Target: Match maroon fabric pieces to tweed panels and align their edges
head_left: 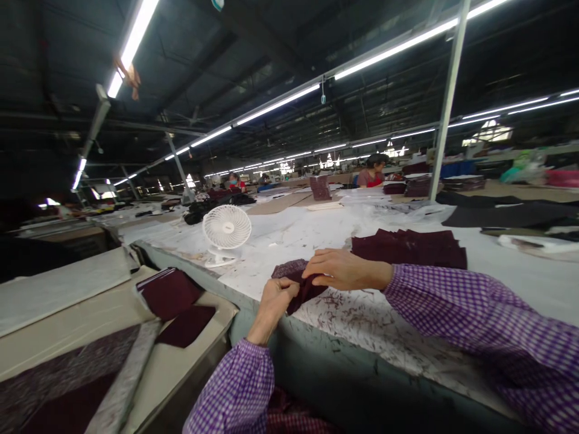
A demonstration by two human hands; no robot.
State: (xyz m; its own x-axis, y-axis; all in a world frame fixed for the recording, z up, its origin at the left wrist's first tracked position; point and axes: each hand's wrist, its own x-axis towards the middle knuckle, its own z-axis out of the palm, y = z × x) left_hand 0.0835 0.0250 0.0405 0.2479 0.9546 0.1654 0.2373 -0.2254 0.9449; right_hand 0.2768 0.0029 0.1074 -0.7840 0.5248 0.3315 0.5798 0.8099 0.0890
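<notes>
Near the front edge of the white-covered table (362,322) lies a dark maroon fabric piece (308,294), with a speckled grey-maroon patch (289,267) at its far side. My left hand (275,299) pinches the fabric's left edge between thumb and fingers. Over its right side reaches my right hand (346,269), fingers bent and closed on the cloth; its fingertips are partly hidden. Right behind my right hand rests a stack of maroon fabric pieces (409,247).
A small white fan (227,227) stands beyond my left hand. On a lower beige surface (208,337) at left lie maroon pieces (169,292) and speckled cloth (72,367). A metal post (447,102) rises at right. A co-worker (373,172) is at a farther table.
</notes>
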